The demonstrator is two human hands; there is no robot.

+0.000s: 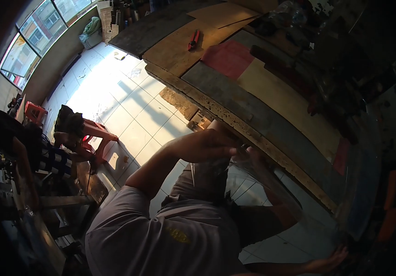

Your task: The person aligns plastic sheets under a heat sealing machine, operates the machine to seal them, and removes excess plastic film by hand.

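Near the bench's edge, the left hand (205,145) is curling its fingers and thumb toward each other beside a clear sheet (278,184); shadow is hiding what lies between them, so I cannot tell whether they are gripping it. The sheet, thin and glossy with a curved edge, is showing just below the bench (235,120), over the person's lap. A second hand (330,263) is showing in the gloom at lower right; whether it is the person's own right hand, and what it is holding, I cannot tell. The bench's thick side is showing a rough, pitted, speckled grain. On top, a smooth grey panel (221,94) is lying along that side, with a flat red piece (229,59) and a long cream sheet (283,89) beyond. Red-handled pliers (194,40) are resting on a brown board (172,50). Farther out, sunlight is glaring on square floor tiles (133,131), a red stool (100,137) is standing there, and a lumpy green sack (90,33) is slumping below the window (36,37).
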